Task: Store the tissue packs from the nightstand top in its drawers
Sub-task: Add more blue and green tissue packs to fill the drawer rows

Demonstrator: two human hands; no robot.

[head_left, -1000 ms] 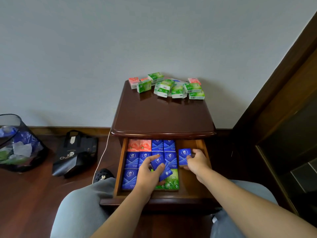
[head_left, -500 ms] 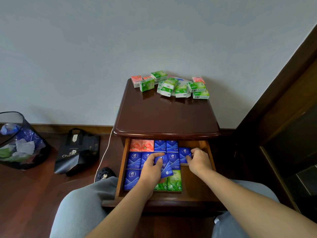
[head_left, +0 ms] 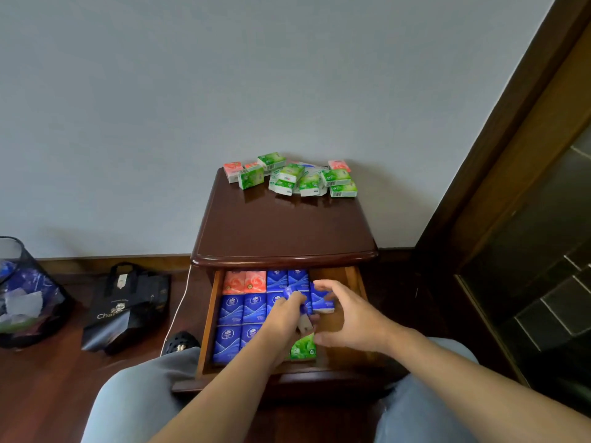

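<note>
The dark wooden nightstand [head_left: 284, 228] has its top drawer [head_left: 208, 318] pulled out. Rows of blue tissue packs [head_left: 242, 308], two pink packs [head_left: 244, 282] and a green pack [head_left: 303, 346] lie inside. My left hand [head_left: 284, 318] grips a blue pack [head_left: 299, 306], tilted on edge over the drawer's middle. My right hand [head_left: 348, 318] hovers just right of it with fingers spread, close to another blue pack [head_left: 322, 301] lying in the drawer. Several green and pink packs [head_left: 292, 178] sit piled at the back of the nightstand top.
A black paper bag [head_left: 126, 306] and a mesh waste bin [head_left: 27, 292] stand on the wooden floor to the left. A white cable [head_left: 179, 310] runs down beside the nightstand. A dark door frame [head_left: 499, 145] rises on the right. My knees flank the drawer.
My left hand has lifted and tilted its blue pack on edge. My right hand has let go of the other blue pack, which now lies in the drawer, and opened.
</note>
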